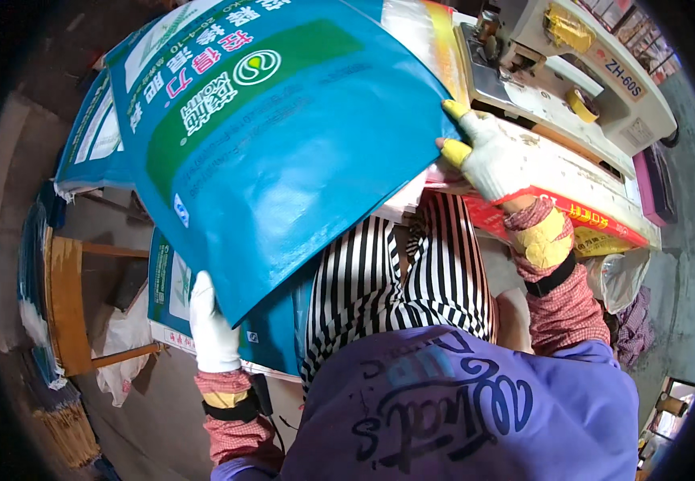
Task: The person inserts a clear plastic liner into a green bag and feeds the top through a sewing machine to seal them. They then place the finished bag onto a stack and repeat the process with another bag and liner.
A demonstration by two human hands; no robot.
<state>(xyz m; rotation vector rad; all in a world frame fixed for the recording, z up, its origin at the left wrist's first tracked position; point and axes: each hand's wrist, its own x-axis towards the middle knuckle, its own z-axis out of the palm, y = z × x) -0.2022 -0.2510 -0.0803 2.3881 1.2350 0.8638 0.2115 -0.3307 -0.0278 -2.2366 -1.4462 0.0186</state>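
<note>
A large blue printed sack (307, 184) with a green band and a round emblem spreads across the upper middle, above my lap. My right hand (487, 156), in a white glove with yellow-wrapped fingertips, grips its right corner between thumb and fingers. At its lower-left corner my left hand (215, 325), also in a white glove, is closed on the edge; the sack partly hides those fingers. The near edge hangs free between my hands.
An industrial sewing machine (620, 72) stands at the upper right on a table covered with red and white printed sheeting (588, 196). More blue sacks (91, 144) lie at the left, near a wooden frame (67, 301). A sack lies beneath the held one.
</note>
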